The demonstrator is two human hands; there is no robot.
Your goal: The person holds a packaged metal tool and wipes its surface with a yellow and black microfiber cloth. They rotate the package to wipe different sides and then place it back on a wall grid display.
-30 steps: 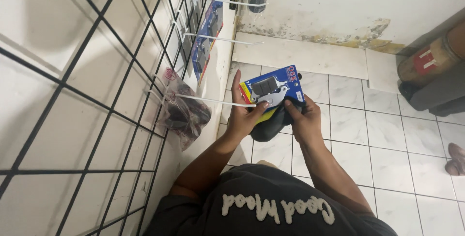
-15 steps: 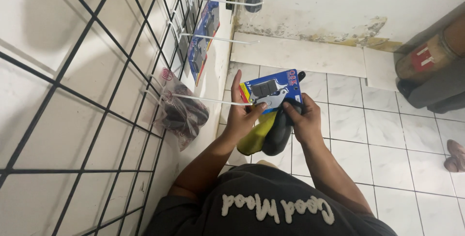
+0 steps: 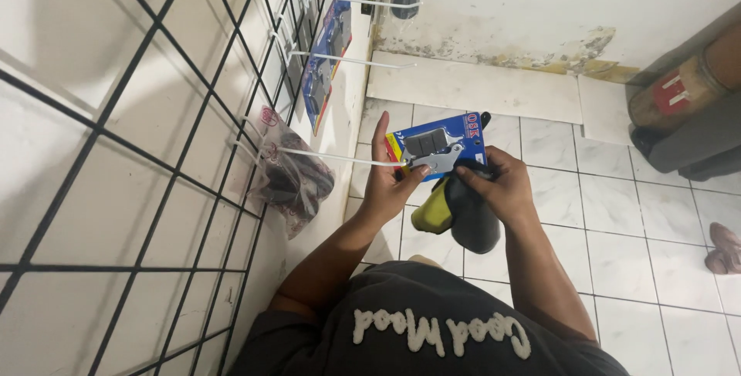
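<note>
Care is called for at the tip of the white wire hook (image 3: 340, 157), where a blue carded blister pack of dark brake pads (image 3: 437, 144) is held just at the hook's free end. The pack is pinched by the left hand (image 3: 390, 183), thumb on the front and fingers (image 3: 380, 133) stretched up along its left edge; the right hand (image 3: 494, 187) is closed on its lower right corner, beside a silvery metal part. To judge from the pictures, the step is best done by keeping the card square to the wire, so that its hanging hole lines up with the tip, and by guiding it level along the hook rather than tilting it, lest the card tear. Whether the hole is already on the wire cannot be told.

Counted: one pack is held in the hands; one clear plastic bag of dark parts (image 3: 292, 179) hangs on the black wire grid panel (image 3: 154, 152) near the same hook; at least two further blue packs (image 3: 328, 67) hang higher up, more being hidden; three white hooks can be made out. One yellow-green and black shoe (image 3: 455, 218) is seen below the hands, on the white tiled floor (image 3: 610, 214).
</note>
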